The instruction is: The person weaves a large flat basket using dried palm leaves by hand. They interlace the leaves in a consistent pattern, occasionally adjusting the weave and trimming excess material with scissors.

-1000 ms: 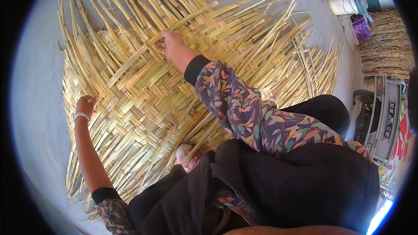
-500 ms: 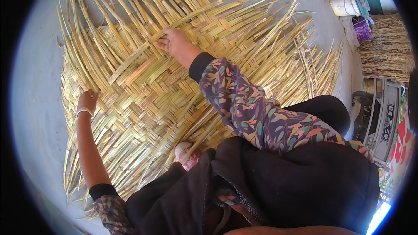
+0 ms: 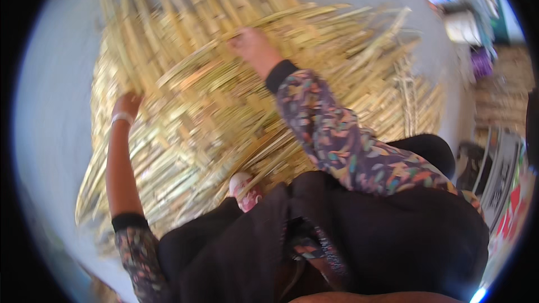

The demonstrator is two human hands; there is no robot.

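mat: we see a big woven mat (image 3: 224, 106) of pale yellow strips flat on the grey floor (image 3: 56, 106). It's our landmark, everything below is placed against it. Frame is motion-blurred, so fine detail is soft.
weave: the near and middle part looks tightly plaited. Loose strip ends fan out past the far, left and right edges.
right hand: our right hand (image 3: 251, 44) is on the far-middle of the mat, fingers curled into a closed fist around a long strip (image 3: 292, 15) that runs off toward the mat's far right. Grip looks firm, knuckles up.
left hand: our left hand (image 3: 127, 102) is at the mat's left side, pressed into the strips there. Fingertips are buried among them and blurred, so we can't tell if they are pinching anything or just pushing down. A light bangle (image 3: 121, 118) sits on that wrist.
sleeves: patterned sleeve (image 3: 337, 140) covers the right forearm and crosses the mat's near right part. The left forearm is bare to the elbow.
foot: our foot (image 3: 242, 186) rests on the mat's near edge, just ahead of the dark clothing (image 3: 348, 235).
off-mat: a white bucket (image 3: 461, 26) and a purple container (image 3: 482, 62) stand on the floor well beyond the mat's right edge.
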